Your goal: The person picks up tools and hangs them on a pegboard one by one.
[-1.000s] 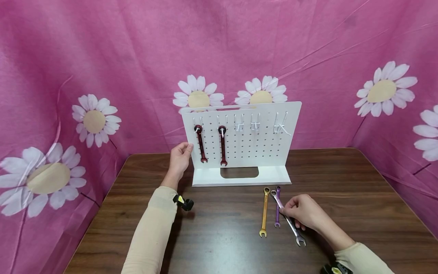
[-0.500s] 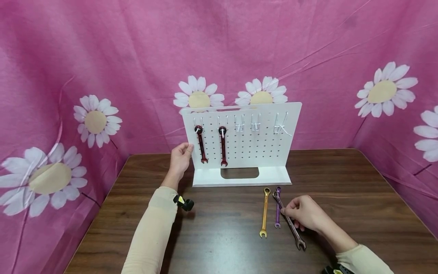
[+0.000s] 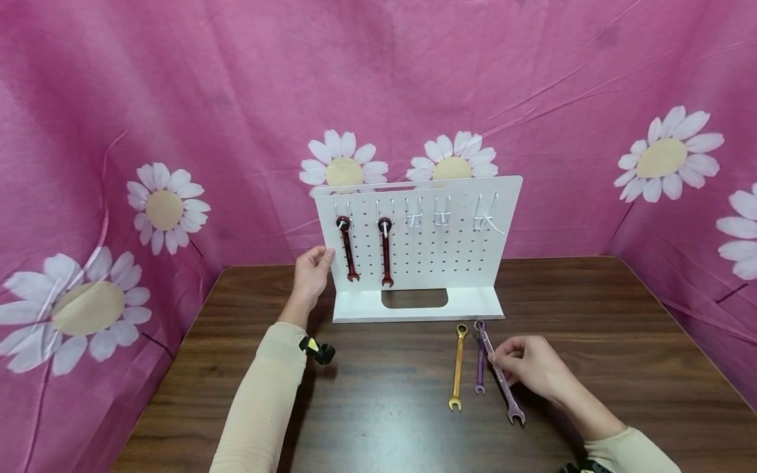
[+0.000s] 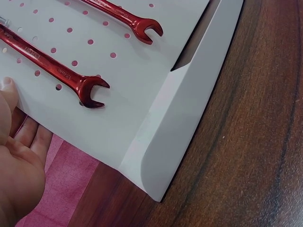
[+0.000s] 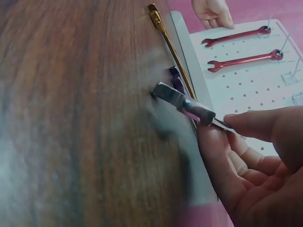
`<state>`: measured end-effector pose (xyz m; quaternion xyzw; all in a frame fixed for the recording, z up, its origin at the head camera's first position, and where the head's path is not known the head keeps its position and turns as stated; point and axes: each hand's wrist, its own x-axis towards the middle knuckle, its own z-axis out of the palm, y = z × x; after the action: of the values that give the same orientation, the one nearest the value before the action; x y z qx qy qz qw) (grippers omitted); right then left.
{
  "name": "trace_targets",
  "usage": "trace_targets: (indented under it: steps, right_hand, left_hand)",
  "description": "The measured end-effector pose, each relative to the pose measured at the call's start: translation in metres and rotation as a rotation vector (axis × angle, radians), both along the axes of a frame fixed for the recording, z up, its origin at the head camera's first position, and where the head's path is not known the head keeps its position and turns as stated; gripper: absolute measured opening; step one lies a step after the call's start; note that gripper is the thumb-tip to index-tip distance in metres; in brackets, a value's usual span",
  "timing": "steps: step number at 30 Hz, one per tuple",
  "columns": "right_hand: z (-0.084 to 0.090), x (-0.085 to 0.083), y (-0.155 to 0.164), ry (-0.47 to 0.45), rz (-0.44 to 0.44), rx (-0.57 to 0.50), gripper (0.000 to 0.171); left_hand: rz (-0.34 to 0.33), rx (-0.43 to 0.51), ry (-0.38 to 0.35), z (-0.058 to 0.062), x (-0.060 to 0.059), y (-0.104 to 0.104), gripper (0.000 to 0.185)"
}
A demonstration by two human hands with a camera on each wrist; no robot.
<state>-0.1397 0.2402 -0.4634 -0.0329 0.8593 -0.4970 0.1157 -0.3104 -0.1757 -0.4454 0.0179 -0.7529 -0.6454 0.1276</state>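
Two red wrenches (image 3: 386, 253) hung; three seemingly left: silver wrench (image 3: 503, 387) pinched in your right hand (image 3: 529, 366), gold wrench (image 3: 458, 368), purple wrench (image 3: 480, 369) on surface (image 3: 367, 407). Left hand (image 3: 310, 270) grips pegboard (image 3: 422, 249) edge.

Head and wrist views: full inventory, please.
table: 1, brown, foreground
pegboard: 1, white, on table
hung wrenches: 2, red, pegboard's left
bare hooks: 3, whitish, pegboard's right
gold wrench: 1, gold, on table
purple wrench: 1, purple, right of that
silver wrench: 1, silver, in right hand
backdrop: 1, pink, flowered, behind
sleeves: 2, beige, forearms
wrist cameras: 2, black-yellow, wrists
left hand: 1, holding pegboard's left edge
right hand: 1, pinching silver wrench
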Motion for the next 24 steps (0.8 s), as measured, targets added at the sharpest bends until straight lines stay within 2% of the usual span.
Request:
trace_targets:
  steps: [6, 13, 24]
  right_hand:
    - [-0.001, -0.002, -0.002, 0.015, -0.05, -0.064, 0.017]
    - [0.003, -0.004, -0.005, 0.013, -0.07, -0.137, 0.019]
    - [0.014, -0.011, -0.016, 0.026, -0.089, -0.191, 0.024]
  left_hand:
    - [-0.004, 0.002, 0.001, -0.002, -0.001, 0.0, 0.027]
    - [-0.002, -0.004, -0.007, -0.001, -0.001, 0.0, 0.027]
    - [-0.003, -0.004, 0.007, -0.002, -0.003, -0.001, 0.027]
